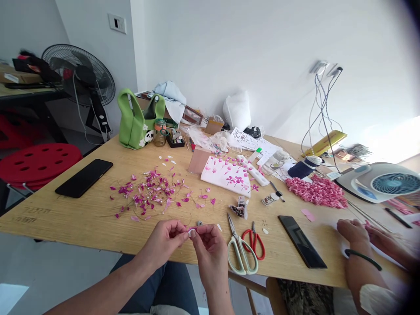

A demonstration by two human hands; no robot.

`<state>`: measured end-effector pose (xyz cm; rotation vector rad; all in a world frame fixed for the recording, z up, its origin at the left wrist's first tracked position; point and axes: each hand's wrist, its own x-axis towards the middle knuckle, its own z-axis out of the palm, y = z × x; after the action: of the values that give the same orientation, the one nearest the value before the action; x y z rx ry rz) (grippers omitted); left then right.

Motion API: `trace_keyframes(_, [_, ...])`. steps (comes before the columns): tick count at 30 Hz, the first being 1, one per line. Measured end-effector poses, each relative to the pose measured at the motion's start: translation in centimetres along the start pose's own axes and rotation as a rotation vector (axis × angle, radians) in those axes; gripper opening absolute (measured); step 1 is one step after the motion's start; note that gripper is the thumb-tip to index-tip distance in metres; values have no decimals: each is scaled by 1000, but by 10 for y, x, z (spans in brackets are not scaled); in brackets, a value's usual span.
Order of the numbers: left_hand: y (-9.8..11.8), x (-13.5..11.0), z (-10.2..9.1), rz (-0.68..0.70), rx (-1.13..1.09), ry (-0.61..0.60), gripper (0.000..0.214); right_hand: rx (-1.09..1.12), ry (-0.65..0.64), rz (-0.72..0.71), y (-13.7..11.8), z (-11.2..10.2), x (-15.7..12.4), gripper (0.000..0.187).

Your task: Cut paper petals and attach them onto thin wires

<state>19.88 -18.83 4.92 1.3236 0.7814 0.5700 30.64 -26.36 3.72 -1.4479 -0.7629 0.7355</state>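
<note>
Close to the table's front edge, my left hand (pixel 166 239) and my right hand (pixel 210 240) meet fingertip to fingertip. Both pinch a small white and pink petal (pixel 190 232), mostly covered by the fingers. Beyond them lies a loose spread of magenta petals and thin stems (pixel 154 190). White-handled scissors (pixel 241 253) rest right of my right hand, partly against red-handled scissors (pixel 255 245). A white cloth (pixel 216 175) carries rows of pink flowers. Several small white petals (pixel 164 164) lie behind the pile.
At far left is a black phone (pixel 84 177); another phone (pixel 302 240) lies right of the scissors. A small bottle (pixel 270 199), pink bundle (pixel 316 191) and desk fan (pixel 380 181) stand farther right. A co-worker's hands (pixel 361 236) work at the right edge. A green bag (pixel 133 124) stands behind.
</note>
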Motion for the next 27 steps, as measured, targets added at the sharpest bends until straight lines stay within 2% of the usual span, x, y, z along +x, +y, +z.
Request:
trace_keyframes(8, [-2,0,1,13,38,14,25,137,-2,-3,5,2,-1,31])
trace_keyframes(22, [-6,2,1,53,32,22,24,124,33,13,8,0,0,28])
trace_keyframes(27, [-3,1,-4,-57,-54,29,35,142,46,36,8,0,-1,27])
